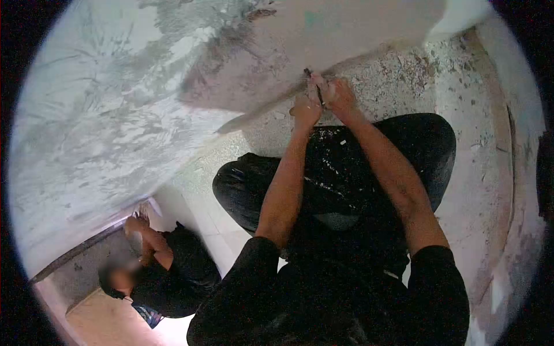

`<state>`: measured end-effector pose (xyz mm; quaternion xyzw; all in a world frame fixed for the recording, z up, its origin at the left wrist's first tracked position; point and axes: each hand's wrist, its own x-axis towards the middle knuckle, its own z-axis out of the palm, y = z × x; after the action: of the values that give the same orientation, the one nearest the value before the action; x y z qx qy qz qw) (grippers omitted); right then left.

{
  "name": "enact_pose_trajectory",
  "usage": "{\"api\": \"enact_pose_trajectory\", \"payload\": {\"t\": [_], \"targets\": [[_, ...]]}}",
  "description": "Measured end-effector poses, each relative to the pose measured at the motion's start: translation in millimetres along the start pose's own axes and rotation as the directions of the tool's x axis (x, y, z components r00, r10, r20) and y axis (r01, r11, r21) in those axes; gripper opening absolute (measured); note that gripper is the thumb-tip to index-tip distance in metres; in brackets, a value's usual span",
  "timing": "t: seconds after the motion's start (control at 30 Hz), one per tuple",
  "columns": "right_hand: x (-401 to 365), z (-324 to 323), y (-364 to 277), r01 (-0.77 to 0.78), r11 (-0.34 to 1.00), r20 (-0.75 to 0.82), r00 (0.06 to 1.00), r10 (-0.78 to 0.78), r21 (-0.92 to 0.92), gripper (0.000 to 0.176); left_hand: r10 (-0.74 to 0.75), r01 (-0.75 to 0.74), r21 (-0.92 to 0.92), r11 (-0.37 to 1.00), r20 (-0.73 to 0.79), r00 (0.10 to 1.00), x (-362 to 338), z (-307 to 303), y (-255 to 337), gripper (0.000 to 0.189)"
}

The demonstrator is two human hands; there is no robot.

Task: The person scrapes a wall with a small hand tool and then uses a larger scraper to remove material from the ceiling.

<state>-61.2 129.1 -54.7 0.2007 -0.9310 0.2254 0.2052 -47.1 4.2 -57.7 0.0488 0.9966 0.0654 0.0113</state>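
Observation:
Close to the foot of the wall, my left hand (307,111) and my right hand (340,97) come together with bent fingers. Between them runs a slim dark tool (319,95), its end by the wall base; my fingers cover most of it, and its exact kind does not show. Both hands appear closed on it. The wall (254,75) in front is patchy grey and white with rough, scraped-looking areas. Pale flakes and crumbs (398,78) are strewn over the floor beside my right hand.
My bent knees in dark, flake-spotted trousers (340,155) are just below my hands. Another person (173,265) crouches at lower left, a hand raised to the same wall. A second wall (522,115) stands at the right, along the speckled floor (470,167).

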Motion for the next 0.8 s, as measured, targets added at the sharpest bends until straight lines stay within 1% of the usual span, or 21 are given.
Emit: {"api": "enact_pose_trajectory", "payload": {"t": [0.03,0.07,0.1,0.13,0.17,0.2,0.23,0.27,0.3,0.33,0.37,0.43,0.47,0.5,0.53,0.57,0.6,0.67,0.7,0.77,0.8], "targets": [[2,4,4,0.001,0.994,0.029,1.000,0.002,-0.105,0.031,-0.002,0.002,-0.003,1.000,-0.016,1.000,5,-9,4,0.048],[9,12,13,0.006,0.993,0.014,1.000,-0.005,-0.115,0.031,-0.014,0.004,-0.263,0.965,-0.039,0.999,12,-16,6,0.050],[7,16,14,0.038,0.995,-0.004,0.999,-0.039,-0.091,0.030,-0.035,0.018,-0.502,0.865,-0.024,0.999,5,-18,5,0.051],[-7,20,6,0.059,0.997,-0.006,0.998,-0.060,-0.052,0.030,-0.043,0.045,-0.495,0.868,0.016,0.999,-10,-4,-2,0.051],[-29,27,-5,0.047,0.998,0.020,0.999,-0.046,-0.033,0.030,-0.028,0.023,-0.352,0.936,-0.011,1.000,-21,6,-5,0.051],[-31,46,5,-0.110,0.991,0.149,0.984,0.097,0.078,0.030,0.016,-0.036,-0.206,0.978,-0.097,0.995,-1,8,-4,0.052],[-7,34,13,-0.265,0.951,0.272,0.938,0.215,0.161,0.030,0.031,-0.062,-0.211,0.976,-0.147,0.989,13,-4,3,0.052],[-7,21,8,-0.018,0.998,-0.151,0.988,0.027,0.064,0.034,0.117,-0.168,-0.191,0.967,-0.250,0.961,12,-12,7,0.051],[9,6,11,-0.009,0.998,-0.150,0.989,0.019,0.068,0.034,0.190,-0.251,-0.160,0.955,-0.321,0.928,5,-18,7,0.051],[15,-3,6,0.053,0.997,-0.184,0.981,-0.064,-0.062,0.031,0.094,-0.109,-0.154,0.982,-0.098,0.991,2,-37,12,0.051],[9,-7,-3,0.099,0.977,-0.202,0.970,-0.137,-0.188,0.038,0.084,-0.093,-0.148,0.985,-0.063,0.994,-12,-30,7,0.051],[2,3,-3,0.061,0.991,-0.130,0.989,-0.076,-0.119,0.037,0.062,-0.063,-0.013,0.998,-0.118,0.991,-4,-8,3,0.052],[2,10,2,0.029,0.998,-0.057,0.998,-0.032,-0.062,0.035,0.101,-0.148,-0.153,0.977,-0.277,0.956,4,9,-7,0.049],[7,21,11,0.043,0.996,-0.069,0.996,-0.048,-0.075,0.035,0.100,-0.152,-0.157,0.976,-0.299,0.949,14,-6,1,0.049],[8,34,20,-0.027,0.999,-0.068,0.997,0.030,0.045,0.032,-0.019,-0.009,-0.302,0.953,-0.091,0.996,18,-33,13,0.048],[-5,43,13,-0.119,0.975,-0.028,0.992,0.126,0.186,0.030,-0.120,0.181,-0.394,0.901,0.173,0.978,6,-45,15,0.047],[-17,35,-2,-0.143,0.967,0.007,0.989,0.145,0.210,0.030,-0.137,0.211,-0.376,0.902,0.213,0.967,-10,-32,7,0.047],[4,-2,-5,-0.013,1.000,-0.011,1.000,0.013,-0.010,0.033,-0.108,0.090,-0.207,0.974,-0.078,0.991,3,-6,0,0.044],[12,-2,-5,-0.001,1.000,-0.027,1.000,0.000,-0.020,0.033,-0.105,0.082,-0.211,0.974,-0.101,0.989,9,-18,3,0.044],[7,6,-7,0.006,1.000,-0.178,0.984,-0.007,-0.007,0.037,-0.036,0.019,-0.269,0.963,-0.057,0.998,-5,-42,9,0.045],[0,11,-8,-0.010,1.000,-0.154,0.988,0.012,0.013,0.037,-0.045,0.037,-0.262,0.964,-0.025,0.999,-8,-27,2,0.045]]}}
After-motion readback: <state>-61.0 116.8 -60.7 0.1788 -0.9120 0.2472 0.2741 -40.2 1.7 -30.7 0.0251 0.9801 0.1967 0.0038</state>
